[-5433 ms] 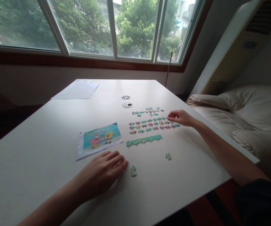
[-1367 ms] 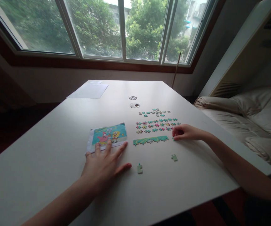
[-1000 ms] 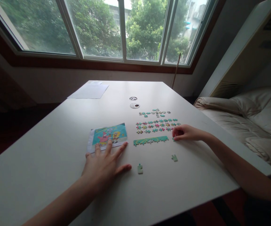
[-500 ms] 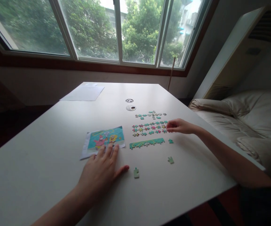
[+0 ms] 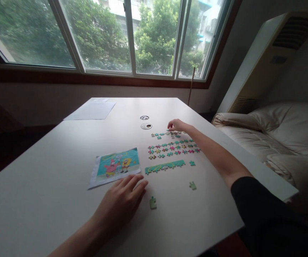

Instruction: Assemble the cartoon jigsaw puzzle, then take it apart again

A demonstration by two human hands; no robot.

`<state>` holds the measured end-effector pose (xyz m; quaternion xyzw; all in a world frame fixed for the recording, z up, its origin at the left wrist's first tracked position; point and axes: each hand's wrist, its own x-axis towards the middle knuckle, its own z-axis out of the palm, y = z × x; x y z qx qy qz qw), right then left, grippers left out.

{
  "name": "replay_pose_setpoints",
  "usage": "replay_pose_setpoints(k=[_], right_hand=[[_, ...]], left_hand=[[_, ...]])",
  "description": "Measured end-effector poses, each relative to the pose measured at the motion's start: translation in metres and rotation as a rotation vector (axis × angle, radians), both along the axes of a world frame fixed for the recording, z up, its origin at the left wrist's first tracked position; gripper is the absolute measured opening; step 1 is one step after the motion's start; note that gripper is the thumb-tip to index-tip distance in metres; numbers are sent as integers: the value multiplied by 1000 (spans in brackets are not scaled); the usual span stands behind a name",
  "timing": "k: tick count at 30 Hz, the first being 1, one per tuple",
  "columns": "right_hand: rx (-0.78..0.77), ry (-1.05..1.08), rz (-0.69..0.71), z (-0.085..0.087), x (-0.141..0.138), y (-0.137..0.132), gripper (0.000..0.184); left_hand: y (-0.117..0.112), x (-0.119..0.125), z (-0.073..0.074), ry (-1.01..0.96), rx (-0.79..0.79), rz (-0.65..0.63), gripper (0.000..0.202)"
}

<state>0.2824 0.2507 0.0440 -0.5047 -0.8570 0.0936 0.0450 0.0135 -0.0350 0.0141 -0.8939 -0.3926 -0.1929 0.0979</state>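
The right hand's [image 5: 179, 125] fingers are bent close together, tips nearly meeting, low at the near side of a pale piece in the far group of puzzle pieces [image 5: 162, 134]; whether they grip it I cannot tell. The left hand [image 5: 126, 194] lies loosely curled, fingers side by side with nothing visible in them, just beside the lower right corner of the printed picture [image 5: 119, 164].

Between the hands lie the rows of loose pieces [image 5: 172, 147] and, nearer, the joined strip [image 5: 164, 166], its toothed edge toward the person. A teal piece [image 5: 192, 163] sits just off the strip's right end; two pale green pieces [image 5: 192, 185] lie nearer still, well apart. A broad stretch of white tabletop [image 5: 49, 171] runs left of the picture, and another lies beyond the right forearm, up to the slanting right edge.

Half a second ago the right hand was at the right end of the rows, and the left fingers were spread over the picture, which is now uncovered.
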Motion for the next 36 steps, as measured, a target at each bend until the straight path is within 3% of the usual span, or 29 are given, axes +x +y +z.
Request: replay_pose_setpoints(k=[8, 14, 18, 22, 25, 29, 36], right_hand=[[-150, -79, -9, 4, -9, 21, 23], [-108, 24, 2, 3, -8, 9, 22], [-81, 148, 27, 11, 12, -17, 25], [-165, 220, 89, 26, 48, -62, 29], [-417, 264, 172, 30, 74, -103, 34], [-634, 212, 191, 23, 92, -147, 30], [-653, 182, 171, 12, 92, -162, 27]], left_hand=[[-2, 1, 4, -47, -99, -65, 24], [-3, 1, 4, -22, -140, -54, 24], [-2, 2, 4, -14, -177, -55, 24], [0, 1, 4, -12, -189, -52, 24], [1, -1, 3, -9, -192, -47, 25], [1, -1, 3, -8, -190, -35, 24], [1, 2, 5, 5, -173, -46, 23]])
